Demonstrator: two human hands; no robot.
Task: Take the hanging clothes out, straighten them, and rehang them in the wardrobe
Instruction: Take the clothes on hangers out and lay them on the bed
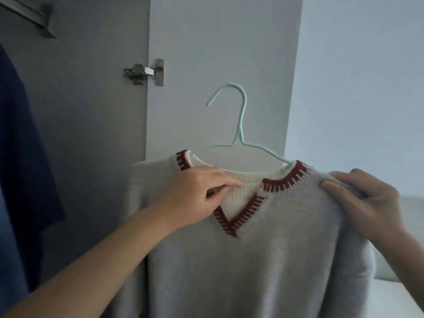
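Head view. We hold the grey sweater (263,249) out in front of the open wardrobe (87,125), clear of the rail (27,16). It hangs on a pale blue hanger (238,125) whose hook is free and touches nothing.

Left hand (195,198): its grip pinches the cream inner neckline (243,180) at the collar, just beside the red-trimmed V. Right hand (367,203): its grip is curled over the sweater's right shoulder, clamping knit and probably the hanger arm beneath; we cannot see the arm there.

We judge the step in hand to be straightening. To do it well, we would:
- keep the right hand bearing the weight, so the hanger does not tip;
- draw the neckline level and centre the V under the hook;
- check that the left shoulder seam sits on the hanger end; it looks slightly lower than the right;
- smooth downward, not sideways, as the knit looks soft and may stretch.

Containers: the wardrobe holds a dark blue garment (20,138) hanging at the far left. The rail section in view near the door hinge (144,72) carries nothing we can see.
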